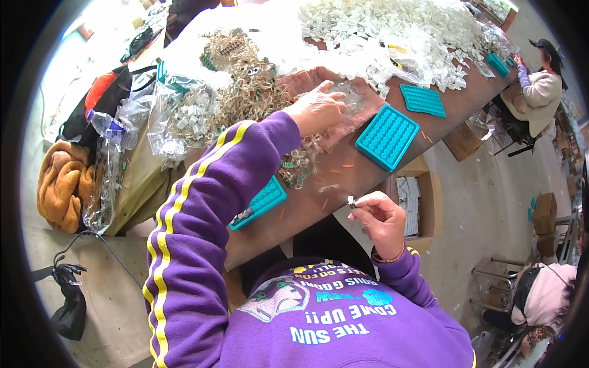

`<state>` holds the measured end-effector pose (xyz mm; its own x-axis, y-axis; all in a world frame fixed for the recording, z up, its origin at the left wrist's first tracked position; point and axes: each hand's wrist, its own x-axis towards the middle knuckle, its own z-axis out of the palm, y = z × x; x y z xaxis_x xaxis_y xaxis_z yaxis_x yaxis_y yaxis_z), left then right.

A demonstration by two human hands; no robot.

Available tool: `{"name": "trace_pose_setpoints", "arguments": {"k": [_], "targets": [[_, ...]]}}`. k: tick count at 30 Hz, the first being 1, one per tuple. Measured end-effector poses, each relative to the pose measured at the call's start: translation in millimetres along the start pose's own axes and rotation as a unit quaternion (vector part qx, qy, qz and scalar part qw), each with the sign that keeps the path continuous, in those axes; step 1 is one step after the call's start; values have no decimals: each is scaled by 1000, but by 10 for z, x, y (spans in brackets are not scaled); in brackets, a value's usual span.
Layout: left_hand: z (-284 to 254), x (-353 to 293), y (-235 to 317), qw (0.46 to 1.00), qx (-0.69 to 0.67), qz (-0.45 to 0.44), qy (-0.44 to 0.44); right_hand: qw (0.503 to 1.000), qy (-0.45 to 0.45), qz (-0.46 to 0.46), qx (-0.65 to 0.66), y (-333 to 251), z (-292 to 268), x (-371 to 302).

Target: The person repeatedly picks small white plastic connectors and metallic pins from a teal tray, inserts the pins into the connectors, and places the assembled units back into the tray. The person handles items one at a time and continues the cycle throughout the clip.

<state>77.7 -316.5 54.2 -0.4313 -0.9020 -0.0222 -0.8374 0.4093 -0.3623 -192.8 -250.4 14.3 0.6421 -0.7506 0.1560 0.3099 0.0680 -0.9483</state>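
Observation:
My left hand reaches out over a pink cloth with small clear pieces on it. Its fingers are stretched and slightly apart, and nothing shows in them. Beside that hand lies a heap of tangled wiry small parts. My right hand, near the table's front edge, pinches a small part, whitish and dark, between thumb and forefinger; its exact kind is too small to tell. A teal compartment tray rests between the cloth and the table edge. Another teal tray, holding a few small dark parts, is partly hidden by my left sleeve.
Clear plastic pieces are piled across the far side. A third teal tray lies farther right. Plastic bags and a bottle stand at left. A cardboard box sits below the edge. Another person works at far right.

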Motion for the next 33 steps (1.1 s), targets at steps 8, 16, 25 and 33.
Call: {"name": "trace_pose_setpoints", "arguments": {"k": [8, 16, 25, 33], "targets": [[-220, -383, -38, 700, -527, -346, 335, 996, -18, 86, 12, -4, 83, 77], [-382, -1521, 1280, 227, -852, -370, 293, 952, -152, 219, 153, -14, 627, 431], [-367, -2096, 1790, 236, -804, -393, 378, 895, -171, 359, 202, 107, 1161, 336], [-232, -2242, 1957, 186, -769, -401, 462, 866, -250, 399, 170, 221, 1233, 317]]}}
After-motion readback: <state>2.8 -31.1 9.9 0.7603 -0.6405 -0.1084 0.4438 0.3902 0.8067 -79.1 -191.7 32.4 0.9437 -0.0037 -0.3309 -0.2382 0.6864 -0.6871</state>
